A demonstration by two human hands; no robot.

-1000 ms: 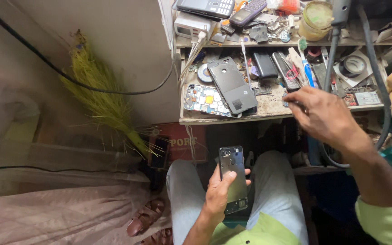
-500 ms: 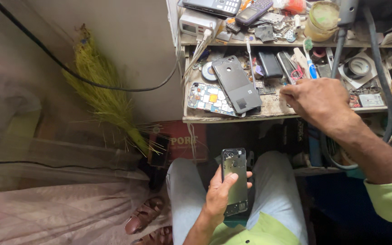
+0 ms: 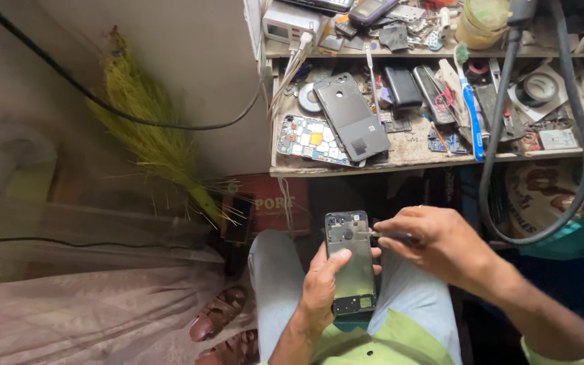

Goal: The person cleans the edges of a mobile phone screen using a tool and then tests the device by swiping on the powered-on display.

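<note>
Fingers of the left hand (image 3: 322, 287) wrap around an opened phone (image 3: 351, 262), thumb lying across its dark inner face, holding it upright over the lap. Right hand (image 3: 441, 240) is pinched shut on a thin tool (image 3: 388, 236) — its tip sits at the phone's upper right edge, near the camera end. Whether the tip touches the frame cannot be told.

Beyond the knees stands a cluttered workbench (image 3: 400, 162). On it lie a grey back cover (image 3: 353, 116), partly over a circuit board (image 3: 305, 138) with pale and orange patches, a blue toothbrush (image 3: 469, 111), 2 dark phone bodies side by side — the nearer one (image 3: 402, 86) — and a tape roll (image 3: 539, 86). A thick black cable (image 3: 579, 135) loops down the right side. To the left a green broom (image 3: 153, 138) leans on the wall, and sandals (image 3: 219, 318) rest on the floor.
</note>
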